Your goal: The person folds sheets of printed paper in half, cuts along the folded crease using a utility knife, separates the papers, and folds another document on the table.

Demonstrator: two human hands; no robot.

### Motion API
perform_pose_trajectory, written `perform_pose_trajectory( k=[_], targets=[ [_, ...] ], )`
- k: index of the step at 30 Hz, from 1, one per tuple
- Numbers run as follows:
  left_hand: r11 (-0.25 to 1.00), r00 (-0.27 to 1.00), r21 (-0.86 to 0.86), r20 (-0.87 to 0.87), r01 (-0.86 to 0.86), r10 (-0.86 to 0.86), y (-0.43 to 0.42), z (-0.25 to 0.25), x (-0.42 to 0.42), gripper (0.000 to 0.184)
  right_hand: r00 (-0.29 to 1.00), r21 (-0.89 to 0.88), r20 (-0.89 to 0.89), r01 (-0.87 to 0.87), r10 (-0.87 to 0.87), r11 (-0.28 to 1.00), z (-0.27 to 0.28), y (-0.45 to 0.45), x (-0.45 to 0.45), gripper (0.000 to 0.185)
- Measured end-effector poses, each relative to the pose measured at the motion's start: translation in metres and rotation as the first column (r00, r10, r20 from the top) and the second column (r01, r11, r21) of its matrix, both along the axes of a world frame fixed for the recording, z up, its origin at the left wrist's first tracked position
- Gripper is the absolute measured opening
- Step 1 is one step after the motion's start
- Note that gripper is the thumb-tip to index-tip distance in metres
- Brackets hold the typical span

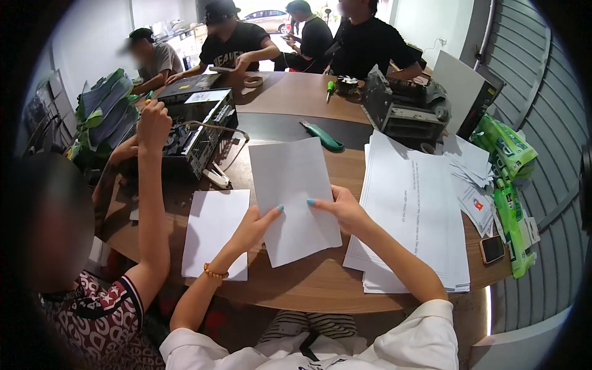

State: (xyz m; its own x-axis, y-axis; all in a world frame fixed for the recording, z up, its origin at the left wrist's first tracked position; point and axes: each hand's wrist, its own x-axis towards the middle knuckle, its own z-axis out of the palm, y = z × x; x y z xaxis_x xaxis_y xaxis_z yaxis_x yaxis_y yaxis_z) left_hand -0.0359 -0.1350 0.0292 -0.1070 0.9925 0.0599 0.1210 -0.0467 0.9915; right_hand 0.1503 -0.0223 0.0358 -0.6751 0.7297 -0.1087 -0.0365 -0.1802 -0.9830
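Observation:
My left hand point(254, 229) and my right hand point(340, 209) hold a blank white sheet point(296, 179) between them, thumbs on top and the other fingers mostly hidden beneath it. The sheet is raised above the brown table point(308, 290). To the left of my left hand, a stack of blank white paper point(216, 228) lies at the table's front. Right of my right hand is a larger pile of printed sheets point(413, 209). A green-handled cutter point(323, 134) lies just beyond the held sheet.
At the left a co-worker's raised hand point(154, 126) is over an open black computer case point(203, 135). Another opened metal case point(407, 108) stands at the back right. A phone point(492, 249) and green packets point(509, 185) are at the right edge. Several people are behind the table.

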Motion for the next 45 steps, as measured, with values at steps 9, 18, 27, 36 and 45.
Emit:
perform_pose_trajectory(
  k=[9,18,27,36,45],
  targets=[
    [0.974,0.973,-0.186,0.164,-0.129,0.16,-0.008,-0.02,-0.019,0.027,0.991,-0.168,0.076,-0.095,0.109,0.981,-0.011,0.022,-0.004,0.033],
    [0.986,0.993,-0.142,0.061,-0.09,0.1,-0.024,-0.003,-0.019,0.029,0.978,-0.183,0.083,-0.173,0.191,0.968,0.002,0.022,0.008,0.028],
    [0.988,0.997,-0.149,0.073,0.045,-0.034,-0.029,0.002,-0.007,0.028,0.99,-0.124,0.009,-0.136,0.138,0.983,0.016,0.017,0.01,0.029],
    [0.985,0.995,-0.153,-0.049,0.074,-0.082,-0.037,0.0,-0.008,0.029,0.993,-0.044,0.041,-0.111,0.113,0.993,0.02,0.011,0.018,0.027],
    [0.989,0.995,-0.113,-0.018,0.096,-0.098,-0.043,-0.001,-0.005,0.025,0.995,-0.049,-0.039,-0.089,0.087,0.995,0.02,0.011,0.023,0.03]
  ],
)
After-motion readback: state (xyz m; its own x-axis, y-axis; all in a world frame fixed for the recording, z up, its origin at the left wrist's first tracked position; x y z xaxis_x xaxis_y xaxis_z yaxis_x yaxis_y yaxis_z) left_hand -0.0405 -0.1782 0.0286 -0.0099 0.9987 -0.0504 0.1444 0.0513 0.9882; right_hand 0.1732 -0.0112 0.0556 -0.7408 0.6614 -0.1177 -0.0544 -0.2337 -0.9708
